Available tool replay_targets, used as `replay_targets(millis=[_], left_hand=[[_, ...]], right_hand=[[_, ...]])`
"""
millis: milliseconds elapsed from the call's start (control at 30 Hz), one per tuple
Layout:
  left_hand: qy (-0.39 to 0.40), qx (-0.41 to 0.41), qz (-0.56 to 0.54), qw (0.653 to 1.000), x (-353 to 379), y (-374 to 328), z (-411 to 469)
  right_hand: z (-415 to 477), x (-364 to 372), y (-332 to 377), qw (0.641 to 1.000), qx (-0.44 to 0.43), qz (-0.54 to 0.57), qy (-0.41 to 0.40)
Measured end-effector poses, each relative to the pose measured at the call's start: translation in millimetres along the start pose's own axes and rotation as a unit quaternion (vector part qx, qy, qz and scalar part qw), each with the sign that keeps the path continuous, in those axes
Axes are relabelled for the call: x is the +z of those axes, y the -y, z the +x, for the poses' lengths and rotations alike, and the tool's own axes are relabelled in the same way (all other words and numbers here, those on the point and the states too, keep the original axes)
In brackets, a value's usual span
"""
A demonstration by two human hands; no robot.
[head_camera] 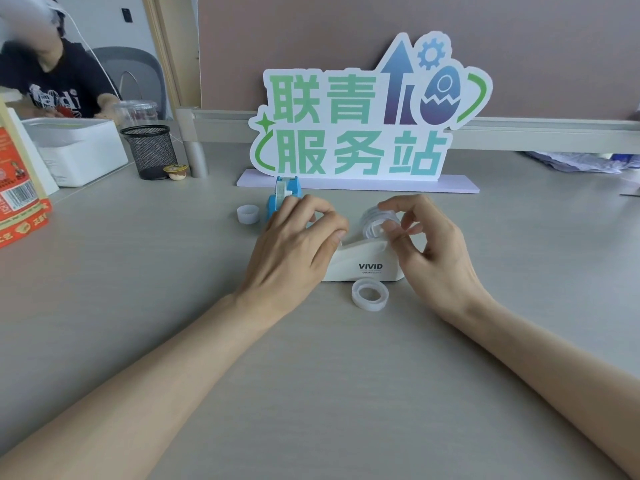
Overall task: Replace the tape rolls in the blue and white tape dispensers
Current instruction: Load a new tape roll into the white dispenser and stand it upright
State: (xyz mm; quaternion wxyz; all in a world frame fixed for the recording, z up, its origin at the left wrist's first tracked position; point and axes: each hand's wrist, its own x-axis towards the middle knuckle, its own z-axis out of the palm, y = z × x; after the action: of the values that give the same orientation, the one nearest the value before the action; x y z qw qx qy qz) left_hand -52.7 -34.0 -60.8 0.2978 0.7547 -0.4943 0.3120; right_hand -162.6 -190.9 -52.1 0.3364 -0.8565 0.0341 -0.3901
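Note:
A white tape dispenser (363,263) marked VIVID stands mid-desk with a clear tape roll (375,220) seated in its cradle. My left hand (298,244) rests on the dispenser's cutter end, fingers curled over it. My right hand (429,247) is at the roll, thumb and forefinger pinching at its side, apparently on the tape end. A loose clear tape roll (370,294) lies flat in front of the dispenser. Behind my left hand stands the blue tape dispenser (282,197), partly hidden. A small white roll core (248,214) sits to its left.
A standing sign with green characters (356,123) is right behind the dispensers. At the far left are a black mesh pen cup (150,152), a white box (79,150) and an orange package (17,188). A person sits beyond the desk at top left.

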Motion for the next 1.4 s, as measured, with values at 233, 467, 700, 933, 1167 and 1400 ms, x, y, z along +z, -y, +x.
replay_targets(millis=[233, 467, 700, 933, 1167, 1400], left_hand=[[0.002, -0.004, -0.012, 1.0, -1.3, -0.6, -0.5], [0.01, -0.013, -0.027, 1.0, -1.3, -1.7, -1.8], [0.01, -0.011, -0.033, 0.999, -2.5, -1.5, -2.1], [0.009, -0.008, -0.03, 0.999, -2.0, -1.7, -2.2], [-0.003, -0.035, -0.048, 0.998, -1.6, 1.4, -2.0], [-0.004, -0.024, -0.061, 0.998, -8.4, 12.4, -2.4]], right_hand=[[-1.7, -0.4, 5.5, 0.999, 0.036, 0.003, -0.004], [-3.1, 1.2, 5.1, 0.999, 0.03, -0.013, -0.025], [-4.3, 2.0, 4.0, 0.998, 0.013, -0.011, -0.06], [-5.6, 1.1, 6.2, 0.998, 0.027, 0.007, -0.049], [-4.4, 0.3, 5.4, 0.998, 0.031, 0.004, -0.049], [-1.0, -1.0, 1.0, 0.997, 0.055, 0.004, -0.061]])
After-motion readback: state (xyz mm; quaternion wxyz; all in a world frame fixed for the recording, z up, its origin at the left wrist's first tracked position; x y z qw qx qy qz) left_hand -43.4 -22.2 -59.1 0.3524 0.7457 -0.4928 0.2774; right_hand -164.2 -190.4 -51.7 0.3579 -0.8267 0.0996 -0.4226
